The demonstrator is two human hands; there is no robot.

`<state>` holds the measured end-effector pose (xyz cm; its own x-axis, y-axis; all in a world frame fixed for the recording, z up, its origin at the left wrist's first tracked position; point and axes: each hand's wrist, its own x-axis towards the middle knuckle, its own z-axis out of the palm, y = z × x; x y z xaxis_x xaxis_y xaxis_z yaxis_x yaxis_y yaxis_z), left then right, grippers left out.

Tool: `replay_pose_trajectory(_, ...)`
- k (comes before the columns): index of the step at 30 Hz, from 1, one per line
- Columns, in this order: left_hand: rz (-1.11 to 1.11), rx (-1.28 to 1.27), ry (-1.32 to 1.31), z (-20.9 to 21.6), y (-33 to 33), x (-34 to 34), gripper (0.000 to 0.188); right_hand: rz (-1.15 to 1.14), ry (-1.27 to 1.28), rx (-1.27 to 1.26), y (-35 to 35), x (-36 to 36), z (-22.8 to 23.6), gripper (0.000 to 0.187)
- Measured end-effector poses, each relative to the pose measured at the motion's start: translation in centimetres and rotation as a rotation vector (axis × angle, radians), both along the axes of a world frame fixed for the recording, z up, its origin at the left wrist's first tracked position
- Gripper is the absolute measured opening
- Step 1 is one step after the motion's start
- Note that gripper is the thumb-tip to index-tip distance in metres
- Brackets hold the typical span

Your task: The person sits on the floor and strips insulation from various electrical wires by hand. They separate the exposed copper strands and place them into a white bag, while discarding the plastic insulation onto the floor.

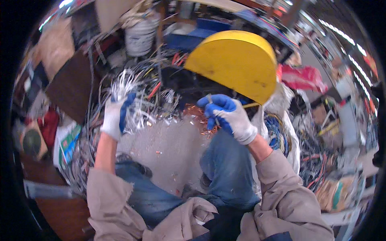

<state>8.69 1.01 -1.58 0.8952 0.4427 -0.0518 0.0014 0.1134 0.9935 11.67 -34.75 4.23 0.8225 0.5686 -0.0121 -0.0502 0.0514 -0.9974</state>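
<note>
wires (pixel 127 81), pale and loose, lie at one o'clock from the left hand (pixel 114 114), the nearer one, running roughly twelve to six; whether its fingers clamp them, i cannot tell. the right hand (pixel 228 114) curls its fingers together around a thin piece (pixel 209 99).

Gloved left hand (pixel 115 114) sits at white strands (pixel 127 82). Right hand (pixel 227 114) pinches thin piece (pixel 209 99) (blurred), near yellow guard (pixel 237 60).
</note>
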Motion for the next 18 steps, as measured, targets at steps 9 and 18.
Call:
replay_pose_trajectory(9,-0.599,-0.05,-0.343,13.2,-29.2,3.3,0.034,-0.261,-0.258,-0.176,-1.7,-12.1,-8.2,0.015)
replay_pose_trajectory(18,-2.2,0.311,-0.639,17.9,-68.8,-17.3,0.084,-0.004,-0.247,-0.348,-3.4,-16.2,-13.8,0.026)
